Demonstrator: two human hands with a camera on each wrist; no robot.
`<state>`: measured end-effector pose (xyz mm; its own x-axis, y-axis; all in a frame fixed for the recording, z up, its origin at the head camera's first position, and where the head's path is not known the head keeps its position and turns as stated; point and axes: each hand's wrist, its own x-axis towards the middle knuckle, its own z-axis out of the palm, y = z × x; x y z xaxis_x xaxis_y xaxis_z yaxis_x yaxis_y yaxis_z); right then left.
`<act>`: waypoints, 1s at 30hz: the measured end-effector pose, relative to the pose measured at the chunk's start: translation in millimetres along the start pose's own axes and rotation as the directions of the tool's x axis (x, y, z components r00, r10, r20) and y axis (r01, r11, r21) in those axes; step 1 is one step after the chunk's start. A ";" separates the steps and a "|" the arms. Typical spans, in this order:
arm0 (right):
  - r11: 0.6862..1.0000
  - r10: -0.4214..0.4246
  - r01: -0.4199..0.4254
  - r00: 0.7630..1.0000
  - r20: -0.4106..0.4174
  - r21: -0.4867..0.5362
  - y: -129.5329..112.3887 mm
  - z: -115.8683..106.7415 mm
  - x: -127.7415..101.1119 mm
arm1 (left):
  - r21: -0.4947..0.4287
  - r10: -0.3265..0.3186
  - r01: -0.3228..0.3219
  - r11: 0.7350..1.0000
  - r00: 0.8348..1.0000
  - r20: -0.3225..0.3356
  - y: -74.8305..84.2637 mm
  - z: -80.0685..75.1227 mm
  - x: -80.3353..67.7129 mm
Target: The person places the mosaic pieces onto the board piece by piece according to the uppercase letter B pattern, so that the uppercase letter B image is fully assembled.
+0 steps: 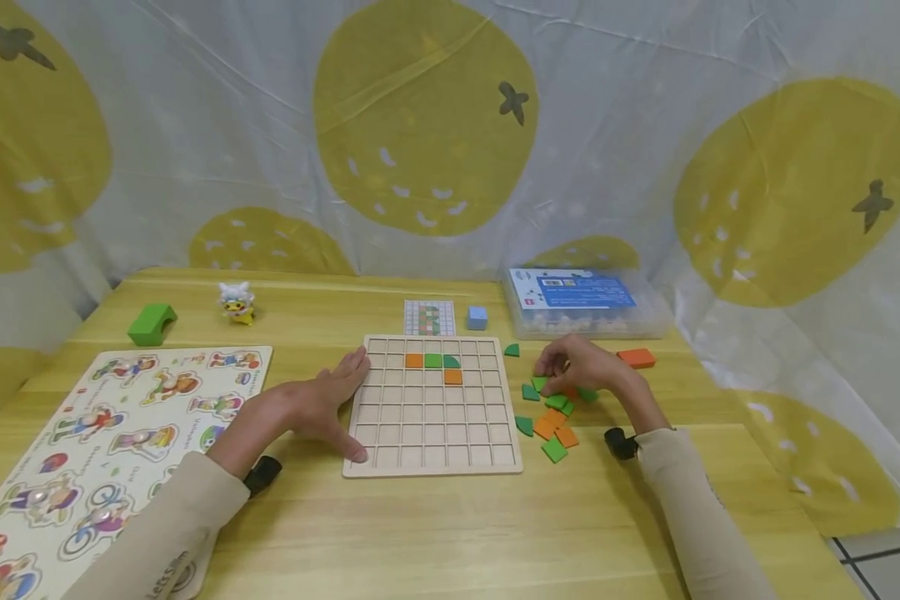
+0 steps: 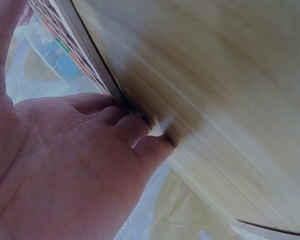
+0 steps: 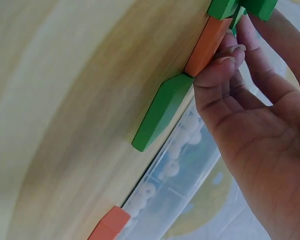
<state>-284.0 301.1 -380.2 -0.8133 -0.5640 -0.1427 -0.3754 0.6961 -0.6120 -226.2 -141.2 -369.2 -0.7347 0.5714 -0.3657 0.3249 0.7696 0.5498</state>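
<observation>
A wooden grid board (image 1: 433, 423) lies on the table; near its top sit two orange square tiles, a green square tile (image 1: 433, 361) and a dark green quarter-round tile (image 1: 452, 362). Along the board's left edge rests my left hand (image 1: 322, 404), thumb spread towards the lower corner; in the left wrist view its fingertips (image 2: 155, 145) touch down beside the edge. To the right, my right hand (image 1: 588, 364) pinches a light green tile (image 1: 540, 384) over a loose pile of orange tiles (image 1: 547, 427) and green tiles. The right wrist view shows that tile partly cut off.
Behind the board are a printed pattern card (image 1: 430, 317), a blue cube (image 1: 477, 317) and a clear plastic box (image 1: 588, 304). An orange block (image 1: 636, 358) lies right of my right hand. At left are a picture puzzle board (image 1: 142, 442), a green arch block (image 1: 152, 324) and a small figurine (image 1: 237, 302).
</observation>
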 end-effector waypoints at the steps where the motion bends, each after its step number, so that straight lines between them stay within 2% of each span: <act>1: 1.000 0.002 -0.002 1.000 -0.001 0.001 -0.8 0.0 -0.5 | 0.000 0.002 -0.002 1.000 1.000 0.000 -0.2 0.2 0.1; 5: 1.000 0.005 -0.004 1.000 -0.010 0.008 -2.5 -0.2 -1.8 | -0.007 0.004 -0.004 1.000 1.000 -0.004 -0.7 0.9 0.2; 10: 0.998 -0.038 0.041 0.998 -0.058 0.049 -14.2 -3.8 -0.8 | -0.005 0.003 -0.003 1.000 1.000 -0.003 -0.6 1.2 -0.5; 14: 0.985 -0.078 0.087 0.995 -0.069 0.147 -49.3 2.6 12.2 | 0.003 -0.005 0.005 1.000 1.000 -0.005 -0.7 0.0 -1.5; 20: 0.960 -0.113 0.118 0.993 -0.034 0.253 -110.2 36.8 59.8 | 0.009 -0.020 0.020 1.000 1.000 -0.013 -1.4 -1.8 -2.9; 25: 0.961 -0.052 0.064 0.997 -0.051 0.268 -131.4 63.7 92.6 | 0.011 -0.026 0.026 1.000 1.000 -0.011 -0.4 -0.4 -1.3; 30: 0.979 0.021 -0.009 0.998 -0.057 0.204 -135.6 73.1 99.6 | 0.025 -0.035 0.036 0.999 0.999 -0.009 0.3 0.9 -0.8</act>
<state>-281.6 118.1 -368.3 -0.8448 -0.5235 -0.1108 -0.2698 0.5955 -0.7567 -225.0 -141.1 -369.4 -0.7513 0.5410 -0.3779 0.3130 0.7962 0.5177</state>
